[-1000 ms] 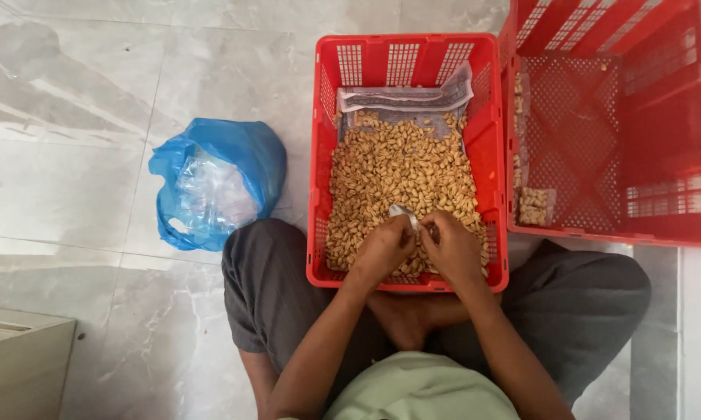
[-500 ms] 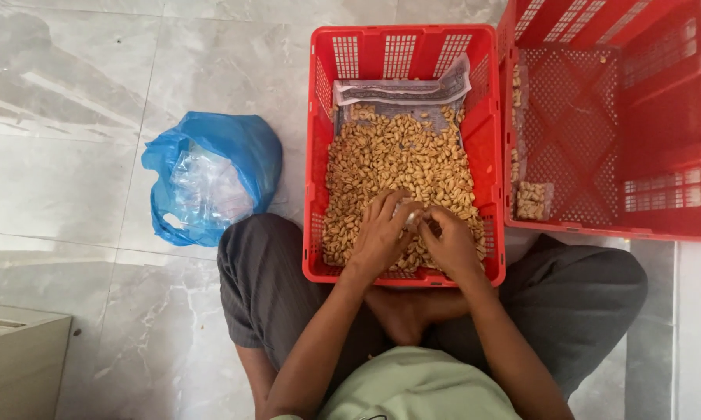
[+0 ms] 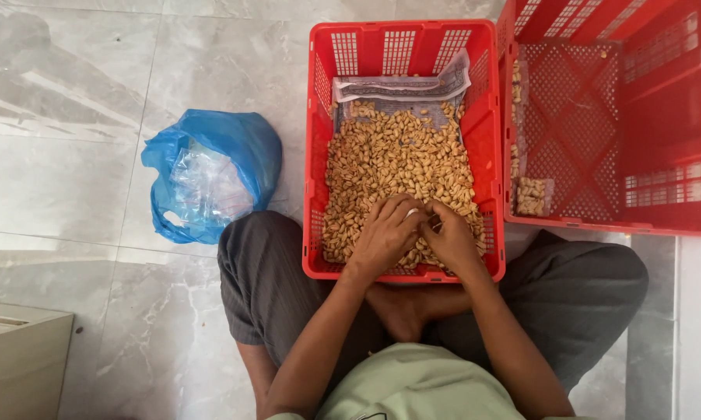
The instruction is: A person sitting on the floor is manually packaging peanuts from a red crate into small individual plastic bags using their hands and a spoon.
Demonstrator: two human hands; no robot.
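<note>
Peanuts (image 3: pixel 397 167) fill a red crate (image 3: pixel 401 35) on the tiled floor (image 3: pixel 63 171), between the seated person's knees. Both hands rest on the heap at the crate's near edge: the left hand (image 3: pixel 387 233) and the right hand (image 3: pixel 450 237) meet, fingers curled around a small pale piece. Just left lies a blue plastic bag (image 3: pixel 210 175); on the right stands a second, nearly empty red crate (image 3: pixel 662 101)

Pale grey marble-patterned floor tiles (image 3: pixel 78 179) with thin grout lines, glossy, catching soft daylight streaks at far left. A beige furniture corner (image 3: pixel 16 358) sits near left.
</note>
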